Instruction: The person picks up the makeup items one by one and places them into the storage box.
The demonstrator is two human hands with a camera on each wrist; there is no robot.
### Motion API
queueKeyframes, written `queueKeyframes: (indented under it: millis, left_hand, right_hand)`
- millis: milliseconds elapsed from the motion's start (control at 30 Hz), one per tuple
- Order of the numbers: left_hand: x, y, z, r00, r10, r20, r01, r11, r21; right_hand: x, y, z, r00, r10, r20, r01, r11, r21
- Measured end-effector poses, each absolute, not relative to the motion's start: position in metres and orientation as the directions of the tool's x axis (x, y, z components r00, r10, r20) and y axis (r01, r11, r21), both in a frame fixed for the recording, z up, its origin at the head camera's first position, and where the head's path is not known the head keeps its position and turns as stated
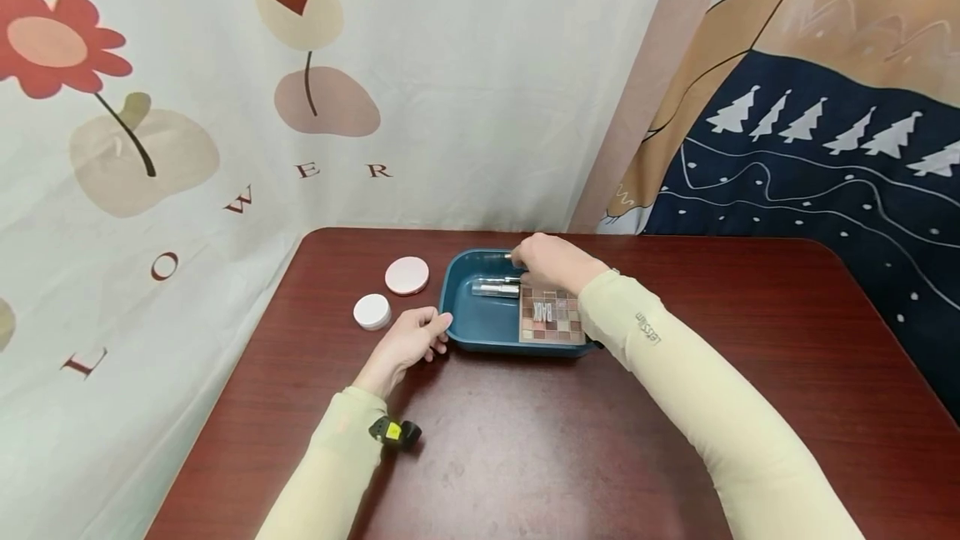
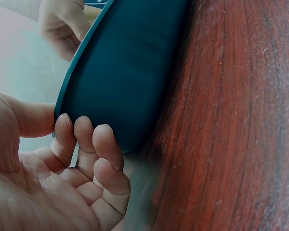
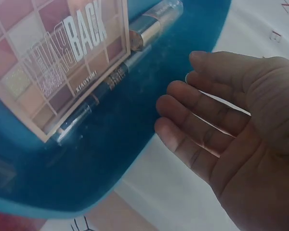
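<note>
At the near-left corner of a teal tray (image 1: pixel 480 327), my left hand (image 1: pixel 408 340) pinches the rim; in the left wrist view its thumb and index finger meet across the edge. My right hand (image 3: pixel 231 106) is over the tray's far side, its fingers loosely bent with nothing seen between them. Inside the tray lies an eyeshadow palette (image 3: pixel 62 62) with a clear lid, on the right side. Beside it are a clear-and-silver cosmetic tube (image 3: pixel 156 26) and a slimmer tube (image 3: pixel 108 84) with a glittery band. My right forearm partly covers the palette in the head view.
Left of the tray, two round containers stand on the dark red table (image 1: pixel 750 340): a pale pink one (image 1: pixel 407 276) and a smaller white one (image 1: pixel 372 312). Printed curtains (image 1: pixel 480 90) hang behind the table's back edge.
</note>
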State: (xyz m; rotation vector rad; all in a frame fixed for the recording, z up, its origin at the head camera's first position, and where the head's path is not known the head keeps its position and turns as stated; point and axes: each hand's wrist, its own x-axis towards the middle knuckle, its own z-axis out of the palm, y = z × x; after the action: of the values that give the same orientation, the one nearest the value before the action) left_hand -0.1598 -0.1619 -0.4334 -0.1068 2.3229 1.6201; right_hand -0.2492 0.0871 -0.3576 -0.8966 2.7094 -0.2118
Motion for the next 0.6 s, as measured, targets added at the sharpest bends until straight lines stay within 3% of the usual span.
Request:
queueKeyframes:
  millis: [600]
  left_hand:
    - [-0.159, -0.162, -0.433, -0.948, 0.131, -0.290, -0.238, 0.313, 0.919]
  right_hand:
    - [-0.235, 0.123, -0.356, -0.808, -0.574, -0.133, -0.529, 0.805, -0.268]
